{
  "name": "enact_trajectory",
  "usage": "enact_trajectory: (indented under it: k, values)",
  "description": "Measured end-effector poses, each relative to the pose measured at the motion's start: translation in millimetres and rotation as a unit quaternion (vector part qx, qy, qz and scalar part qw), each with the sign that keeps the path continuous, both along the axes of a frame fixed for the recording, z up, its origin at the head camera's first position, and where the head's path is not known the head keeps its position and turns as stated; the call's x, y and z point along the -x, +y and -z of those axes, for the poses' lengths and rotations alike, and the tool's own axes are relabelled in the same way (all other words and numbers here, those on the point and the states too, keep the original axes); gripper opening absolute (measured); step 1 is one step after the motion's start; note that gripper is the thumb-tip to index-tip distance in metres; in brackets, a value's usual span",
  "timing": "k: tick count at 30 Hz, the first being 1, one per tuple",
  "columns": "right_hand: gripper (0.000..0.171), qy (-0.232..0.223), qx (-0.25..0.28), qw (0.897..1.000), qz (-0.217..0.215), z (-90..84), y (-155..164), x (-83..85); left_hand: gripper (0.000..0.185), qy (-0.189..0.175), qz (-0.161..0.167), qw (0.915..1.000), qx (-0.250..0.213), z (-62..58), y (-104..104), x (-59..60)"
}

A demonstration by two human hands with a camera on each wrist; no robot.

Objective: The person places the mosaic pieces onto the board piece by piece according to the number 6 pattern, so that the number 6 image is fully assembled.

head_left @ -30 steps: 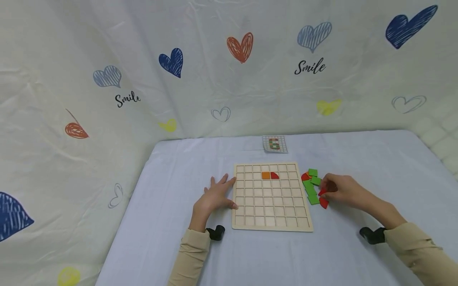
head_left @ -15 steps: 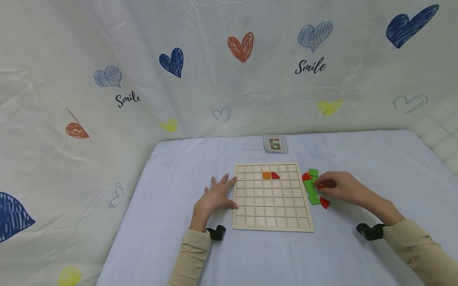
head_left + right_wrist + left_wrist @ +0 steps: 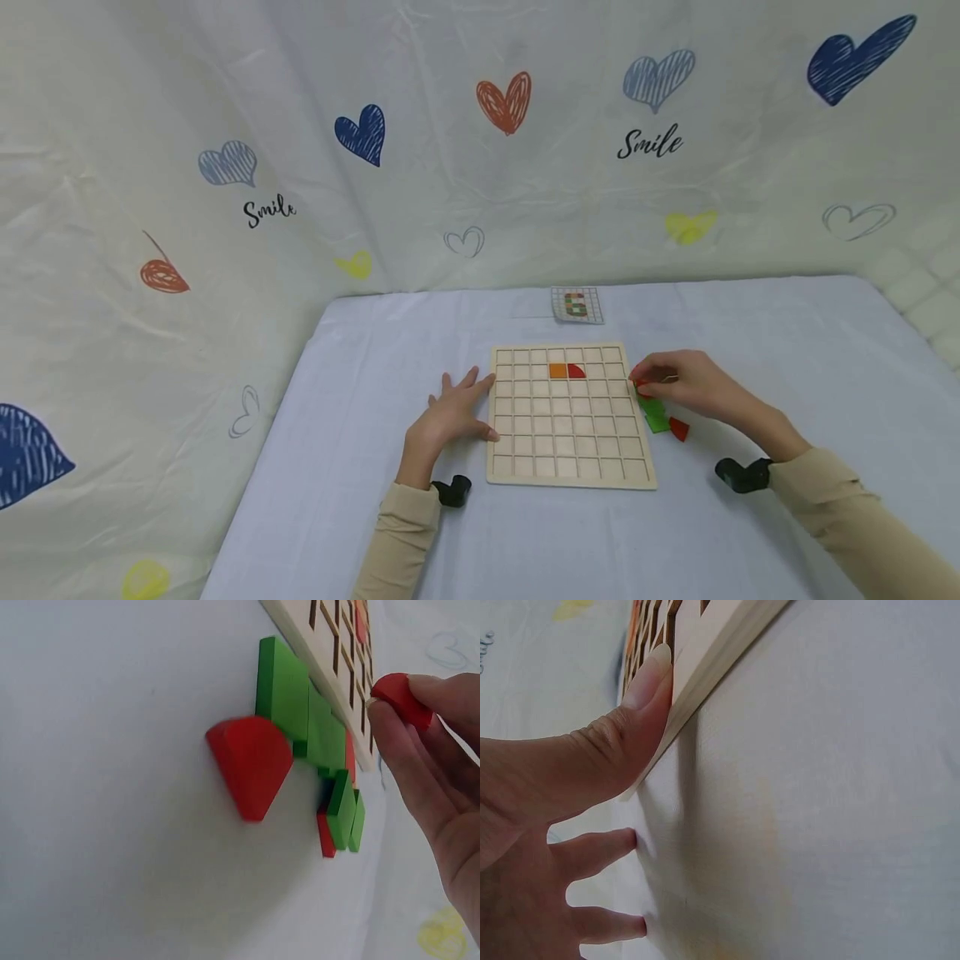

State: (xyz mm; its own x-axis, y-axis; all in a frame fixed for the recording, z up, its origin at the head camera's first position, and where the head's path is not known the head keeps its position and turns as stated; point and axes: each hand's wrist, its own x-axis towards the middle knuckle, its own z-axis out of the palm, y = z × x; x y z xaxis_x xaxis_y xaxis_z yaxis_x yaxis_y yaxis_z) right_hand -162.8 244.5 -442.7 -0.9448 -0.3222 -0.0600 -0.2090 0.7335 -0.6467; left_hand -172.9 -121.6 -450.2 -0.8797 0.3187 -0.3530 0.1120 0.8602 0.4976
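A wooden grid board (image 3: 570,475) lies on the pale blue cloth, with an orange square (image 3: 557,371) and a red quarter-round piece (image 3: 576,372) in its second row. My left hand (image 3: 450,414) lies flat, its fingers straight, against the board's left edge (image 3: 705,667), thumb (image 3: 630,712) pressed to the rim. My right hand (image 3: 678,385) pinches a small red piece (image 3: 401,697) between thumb and fingers, just off the board's right edge. Green tiles (image 3: 300,712) and a loose red quarter-round (image 3: 251,761) lie on the cloth beside it.
A small pattern card (image 3: 576,303) lies on the cloth behind the board. A heart-printed sheet (image 3: 480,150) hangs as a backdrop around the table. More green and red pieces (image 3: 341,814) sit stacked near the board's right side.
My right hand has lifted a red piece from the pile and moved left toward the board's right edge. The left hand has stayed where it was.
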Motion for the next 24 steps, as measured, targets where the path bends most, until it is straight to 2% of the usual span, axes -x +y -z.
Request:
enact_trajectory:
  k: [6,14,24]
  values:
    - [0.015,0.012,-0.004,1.0,-0.001,3.0,-13.4,9.4,0.097,0.001,-0.001,1.0,-0.007,0.3,-1.7,-1.8]
    - [0.012,0.0,0.03,1.0,-0.01,5.3,-33.4,22.4,0.098,0.003,-0.001,1.0,-0.004,2.7,-1.7,0.9]
    - [0.009,-0.002,0.053,0.999,0.008,10.8,-58.4,35.3,0.098,0.005,0.001,1.0,-0.002,3.4,-0.7,1.3]
